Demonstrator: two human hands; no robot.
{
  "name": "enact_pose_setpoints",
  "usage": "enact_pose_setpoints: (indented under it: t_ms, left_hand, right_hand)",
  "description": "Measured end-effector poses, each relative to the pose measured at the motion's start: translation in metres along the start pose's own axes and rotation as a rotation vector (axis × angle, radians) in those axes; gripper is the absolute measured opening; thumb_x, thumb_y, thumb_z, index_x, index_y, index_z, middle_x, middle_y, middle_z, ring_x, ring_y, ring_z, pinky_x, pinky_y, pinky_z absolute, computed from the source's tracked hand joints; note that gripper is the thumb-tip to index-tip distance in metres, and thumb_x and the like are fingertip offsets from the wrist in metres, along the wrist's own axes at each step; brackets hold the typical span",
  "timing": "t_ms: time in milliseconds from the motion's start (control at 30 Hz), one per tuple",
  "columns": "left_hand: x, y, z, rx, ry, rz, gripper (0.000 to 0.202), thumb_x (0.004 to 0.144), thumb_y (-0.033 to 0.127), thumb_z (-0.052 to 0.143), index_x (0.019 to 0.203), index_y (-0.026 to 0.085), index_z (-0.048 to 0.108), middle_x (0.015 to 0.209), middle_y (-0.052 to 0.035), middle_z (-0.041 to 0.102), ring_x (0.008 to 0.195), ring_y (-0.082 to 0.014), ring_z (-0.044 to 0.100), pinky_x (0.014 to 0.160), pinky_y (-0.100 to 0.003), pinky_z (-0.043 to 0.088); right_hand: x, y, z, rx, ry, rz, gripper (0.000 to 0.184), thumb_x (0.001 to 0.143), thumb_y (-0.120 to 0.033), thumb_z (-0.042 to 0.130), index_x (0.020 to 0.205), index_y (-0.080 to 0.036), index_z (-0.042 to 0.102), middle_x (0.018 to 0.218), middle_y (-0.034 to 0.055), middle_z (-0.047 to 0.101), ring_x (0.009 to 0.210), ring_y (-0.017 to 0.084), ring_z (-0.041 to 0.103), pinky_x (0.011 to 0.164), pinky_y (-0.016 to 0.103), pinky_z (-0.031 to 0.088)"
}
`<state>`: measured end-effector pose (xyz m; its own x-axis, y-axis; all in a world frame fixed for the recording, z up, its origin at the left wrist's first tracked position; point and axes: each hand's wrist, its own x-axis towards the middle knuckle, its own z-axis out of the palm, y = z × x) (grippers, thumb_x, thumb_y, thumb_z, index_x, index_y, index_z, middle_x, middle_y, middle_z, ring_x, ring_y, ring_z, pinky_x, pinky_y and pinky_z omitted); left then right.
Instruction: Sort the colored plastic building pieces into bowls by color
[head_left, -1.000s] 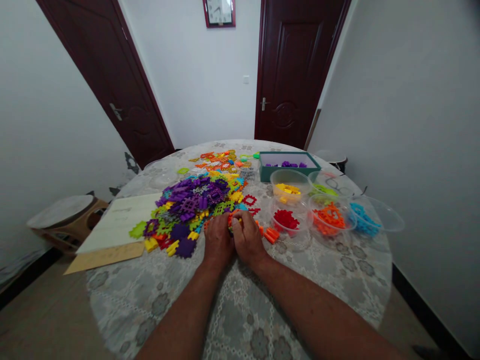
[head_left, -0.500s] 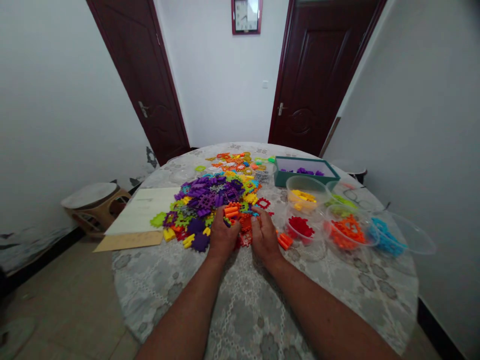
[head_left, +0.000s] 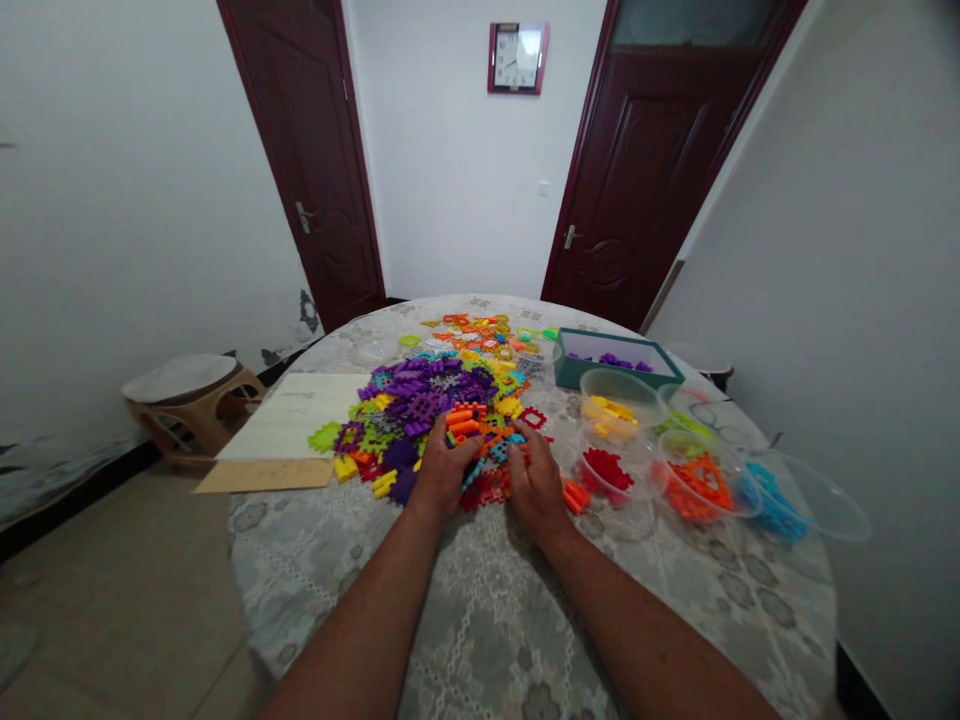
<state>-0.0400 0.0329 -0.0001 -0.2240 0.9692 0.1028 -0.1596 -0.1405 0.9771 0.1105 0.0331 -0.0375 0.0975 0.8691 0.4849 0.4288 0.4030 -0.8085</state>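
A heap of colourful plastic interlocking pieces (head_left: 427, 395), mostly purple with green, yellow and orange, covers the middle of the round table (head_left: 465, 620). My left hand (head_left: 441, 472) is closed around a small bundle of orange pieces (head_left: 463, 420) at the heap's near edge. My right hand (head_left: 534, 480) lies beside it, fingers curled down onto red and orange pieces (head_left: 491, 485) on the cloth. Both hands are close together, a few centimetres apart.
Clear bowls to the right hold sorted pieces: yellow (head_left: 616, 405), red (head_left: 609, 470), orange (head_left: 697, 480), blue (head_left: 780, 500). A teal box (head_left: 611, 358) holds purple ones. A sheet and cardboard (head_left: 289, 440) overhang the left edge; a stool (head_left: 187, 395) stands beyond.
My hands have come apart from a shared clasp. The left hand now holds orange pieces up, and the right has dropped onto the pieces on the cloth. The view has tilted and shifted.
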Motion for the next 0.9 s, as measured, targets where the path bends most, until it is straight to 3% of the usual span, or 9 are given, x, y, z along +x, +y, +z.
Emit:
enact_pose_setpoints:
  t_ms: [200,400,700,900]
  left_hand:
    - [0.001,-0.009,0.004,-0.132,-0.078,-0.111,0.055,0.068,0.032,0.084,0.118,0.021,0.065,0.099,-0.0023,0.076,0.080,-0.0199,0.072,0.075,-0.033,0.059]
    - [0.006,-0.011,0.006,-0.229,-0.063,-0.181,0.059,0.070,0.032,0.085,0.123,0.024,0.062,0.093,0.0016,0.075,0.073,-0.0178,0.072,0.069,-0.031,0.060]
    - [0.007,-0.010,0.005,-0.201,-0.090,-0.180,0.060,0.068,0.032,0.086,0.123,0.024,0.063,0.098,0.0007,0.075,0.072,-0.0171,0.072,0.066,-0.030,0.061]
    - [0.005,-0.004,0.008,-0.143,-0.055,-0.200,0.059,0.067,0.031,0.087,0.121,0.025,0.063,0.089,0.0024,0.072,0.065,-0.0157,0.068,0.058,-0.027,0.058]
  right_hand:
    - [0.003,-0.003,-0.004,0.036,0.002,0.037,0.035,0.101,-0.037,0.052,0.129,-0.022,0.069,0.127,0.0106,0.074,0.120,0.026,0.069,0.108,0.044,0.051]
    - [0.006,-0.008,-0.007,0.080,0.057,0.111,0.031,0.100,-0.034,0.054,0.123,-0.022,0.070,0.120,0.0083,0.077,0.111,0.024,0.072,0.102,0.041,0.054]
    - [0.012,-0.020,-0.018,0.087,0.147,0.021,0.029,0.098,-0.031,0.056,0.122,-0.023,0.070,0.120,0.0071,0.077,0.113,0.023,0.071,0.106,0.040,0.053]
    - [0.015,-0.031,-0.031,0.059,0.186,-0.061,0.026,0.098,-0.029,0.057,0.120,-0.023,0.070,0.115,0.0061,0.077,0.107,0.021,0.072,0.099,0.035,0.055]
